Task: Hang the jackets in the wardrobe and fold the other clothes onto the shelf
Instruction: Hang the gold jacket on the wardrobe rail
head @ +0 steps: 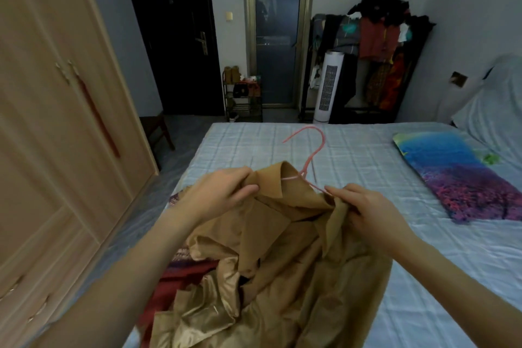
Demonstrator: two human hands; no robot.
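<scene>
Both hands grip the tan jacket: left hand (223, 192) at the collar, right hand (364, 209) at the shoulder. We seat both shoulders squarely over the pink hanger (306, 155) before lifting.

The jacket (282, 248) is lying on the near edge of the bed (367, 150), with the hanger (306, 155) sitting in its collar. A pillow (457, 175) is resting on the bed to the right. The wardrobe (56, 121) is standing to the left. A clothes rack (381, 59) is standing behind the bed.
</scene>
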